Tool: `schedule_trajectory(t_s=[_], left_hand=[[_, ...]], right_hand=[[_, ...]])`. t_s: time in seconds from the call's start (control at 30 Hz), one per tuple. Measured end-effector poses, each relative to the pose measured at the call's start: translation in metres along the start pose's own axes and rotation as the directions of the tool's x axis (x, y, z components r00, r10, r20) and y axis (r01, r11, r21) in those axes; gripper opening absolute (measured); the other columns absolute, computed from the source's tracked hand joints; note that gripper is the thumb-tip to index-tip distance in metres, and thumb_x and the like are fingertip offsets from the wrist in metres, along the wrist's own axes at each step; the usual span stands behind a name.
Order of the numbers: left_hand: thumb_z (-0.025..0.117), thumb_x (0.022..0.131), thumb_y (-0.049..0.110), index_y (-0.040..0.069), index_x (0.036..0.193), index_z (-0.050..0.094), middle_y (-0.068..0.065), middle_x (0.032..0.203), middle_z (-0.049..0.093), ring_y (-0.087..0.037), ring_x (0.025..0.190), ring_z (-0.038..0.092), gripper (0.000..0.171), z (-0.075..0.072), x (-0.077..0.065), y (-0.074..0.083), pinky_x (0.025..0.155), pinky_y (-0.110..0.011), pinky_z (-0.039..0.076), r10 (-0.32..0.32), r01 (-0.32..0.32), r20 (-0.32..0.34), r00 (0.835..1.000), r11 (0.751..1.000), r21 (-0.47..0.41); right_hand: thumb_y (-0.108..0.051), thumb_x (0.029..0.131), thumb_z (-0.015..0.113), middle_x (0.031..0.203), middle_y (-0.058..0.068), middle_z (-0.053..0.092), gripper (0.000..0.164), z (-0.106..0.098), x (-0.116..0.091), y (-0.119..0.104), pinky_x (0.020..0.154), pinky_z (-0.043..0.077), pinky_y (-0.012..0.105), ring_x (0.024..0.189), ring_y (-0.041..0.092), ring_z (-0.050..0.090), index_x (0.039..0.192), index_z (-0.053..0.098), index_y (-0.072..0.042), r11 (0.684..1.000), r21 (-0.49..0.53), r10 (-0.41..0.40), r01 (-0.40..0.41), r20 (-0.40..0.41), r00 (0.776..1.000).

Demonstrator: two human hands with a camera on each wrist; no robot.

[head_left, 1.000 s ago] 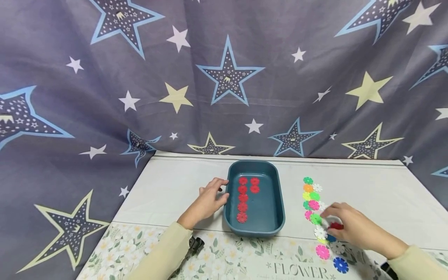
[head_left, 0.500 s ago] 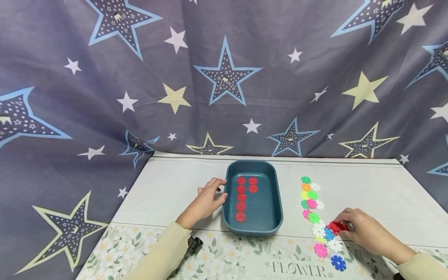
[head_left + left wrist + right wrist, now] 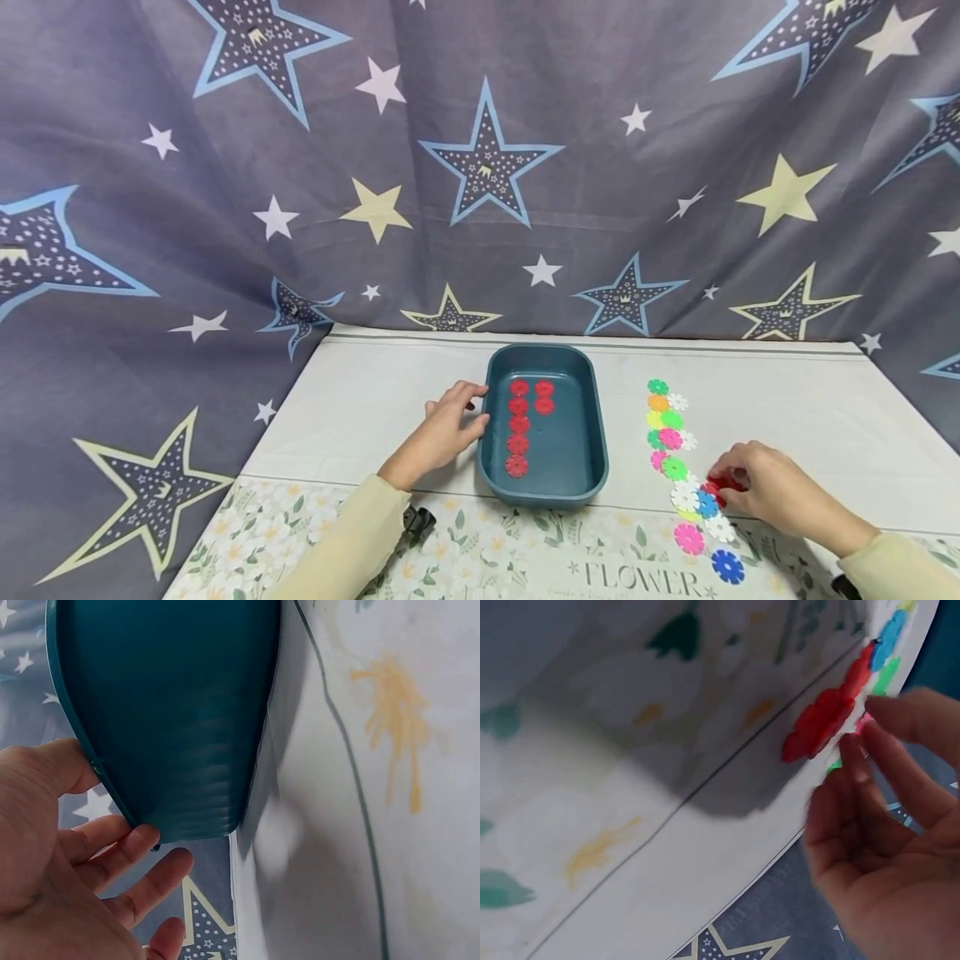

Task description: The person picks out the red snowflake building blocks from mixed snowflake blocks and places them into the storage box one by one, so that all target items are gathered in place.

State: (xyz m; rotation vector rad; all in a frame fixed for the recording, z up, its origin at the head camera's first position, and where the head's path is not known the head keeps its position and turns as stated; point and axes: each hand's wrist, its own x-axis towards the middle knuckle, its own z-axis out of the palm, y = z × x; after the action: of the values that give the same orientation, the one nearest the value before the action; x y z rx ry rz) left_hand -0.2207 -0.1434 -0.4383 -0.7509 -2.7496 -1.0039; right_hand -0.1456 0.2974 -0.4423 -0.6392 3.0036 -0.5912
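Note:
My left hand (image 3: 442,425) is at the left side of a dark teal tray (image 3: 602,433), its thumb and fingertips touching the rim. In the left wrist view, these fingers (image 3: 139,840) lie loosely along the tray's edge. Inside the tray, red flower-shaped plastic discs (image 3: 518,425) form a longer column and a short one of two. My right hand (image 3: 772,492) is over a few overlapping red discs (image 3: 821,724) on the table, partly hidden by its fingers in the head view. In the right wrist view, its thumb and fingertips are right beside them, slightly apart.
A ragged column of coloured flower-shaped discs runs down the table right of the tray, including a green disc (image 3: 657,387), a pink disc (image 3: 688,538) and a dark blue disc (image 3: 727,567). A star-patterned curtain (image 3: 480,250) hangs behind the table's back edge.
My right hand has moved from above the disc column to the red discs at its right side, then slightly left among them. The left hand stays at the tray's rim.

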Motion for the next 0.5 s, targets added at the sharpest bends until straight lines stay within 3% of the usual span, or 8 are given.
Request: schedule_trajectory(t_s=[0.27,0.5], left_hand=[[0.062,0.092,0.015,0.002,0.128,0.054,-0.007,0.122,0.054,-0.024,0.1,0.056,0.039,0.0001,-0.0004,0.0002,0.075,-0.042,0.026,-0.003,0.003,0.014,1.0,1.0,-0.001],[0.061,0.093,0.019,0.003,0.129,0.054,-0.005,0.123,0.053,-0.022,0.101,0.055,0.04,-0.001,-0.0004,-0.0004,0.077,-0.042,0.026,-0.012,0.012,0.02,1.0,1.0,-0.001]], right_hand=[[-0.009,0.068,0.083,0.083,-0.014,0.057,0.022,0.002,-0.002,0.0036,0.064,0.047,0.034,0.074,0.01,0.054,0.082,0.071,-0.022,0.998,-0.053,-0.048,0.046,-0.029,0.998],[-0.011,0.068,0.083,0.071,-0.014,0.051,0.021,0.0032,0.0021,0.0003,0.056,0.039,0.029,0.063,0.005,0.044,0.076,0.067,-0.023,0.999,-0.029,0.019,-0.021,-0.055,0.998]])
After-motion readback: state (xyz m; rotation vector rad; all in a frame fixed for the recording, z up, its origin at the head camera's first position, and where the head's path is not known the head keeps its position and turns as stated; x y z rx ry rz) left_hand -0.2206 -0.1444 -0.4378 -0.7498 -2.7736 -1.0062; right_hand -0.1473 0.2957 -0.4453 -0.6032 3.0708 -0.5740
